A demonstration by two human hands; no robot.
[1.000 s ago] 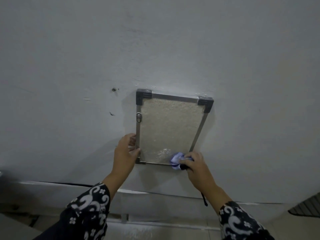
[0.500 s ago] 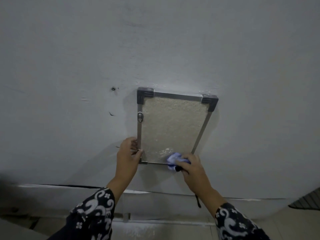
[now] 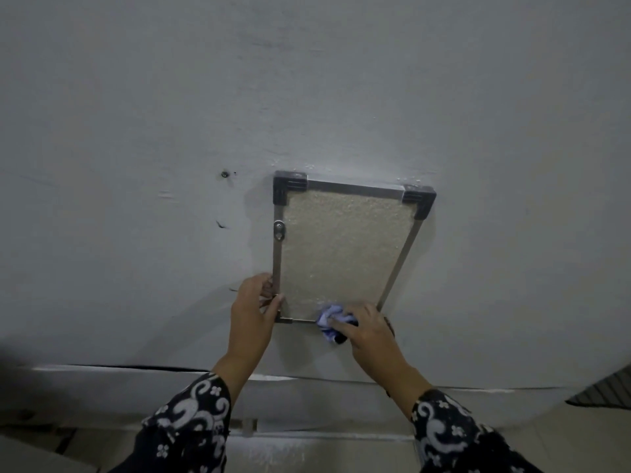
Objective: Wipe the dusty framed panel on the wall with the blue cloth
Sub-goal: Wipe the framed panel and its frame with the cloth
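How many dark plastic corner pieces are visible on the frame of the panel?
2. One corner piece sits at the top left of the framed panel, another corner piece at the top right. The lower corners are covered by the hands, so more may be hidden.

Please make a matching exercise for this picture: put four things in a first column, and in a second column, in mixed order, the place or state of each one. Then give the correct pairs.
Things:
1. left hand
2. right hand
3. blue cloth
4. keyhole hanger

Places or states:
A. bunched at the panel's bottom edge
B. on the frame's left bar, upper half
C. grips the frame's lower left corner
D. presses the cloth to the panel

Pairs: 1-C, 2-D, 3-A, 4-B
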